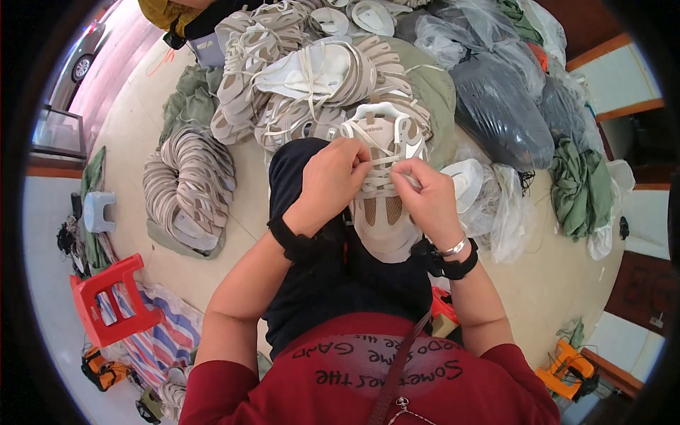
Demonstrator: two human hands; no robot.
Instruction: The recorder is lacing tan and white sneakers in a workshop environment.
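Observation:
A beige and white sneaker upper (pixel 380 218) rests toe-down over my lap, its tongue and collar pointing away from me. Across its front runs a pale shoelace (pixel 383 160), threaded through the eyelets. My left hand (pixel 336 176) is closed at the lace's left side, thumb and finger pinched on it. On the opposite side my right hand (pixel 430 197) pinches the lace too, fingers curled. Which strand each one grips is partly hidden by the fingers. Just beyond lies a heap of similar uppers (pixel 312 74) with loose laces.
A curved stack of nested uppers (pixel 188 188) sits on the floor at left. Dark plastic-wrapped bundles (pixel 499 106) and green cloth (pixel 582 188) lie at right. A red stool (pixel 117 301) is near left, with a light blue stool (pixel 98 212) behind it.

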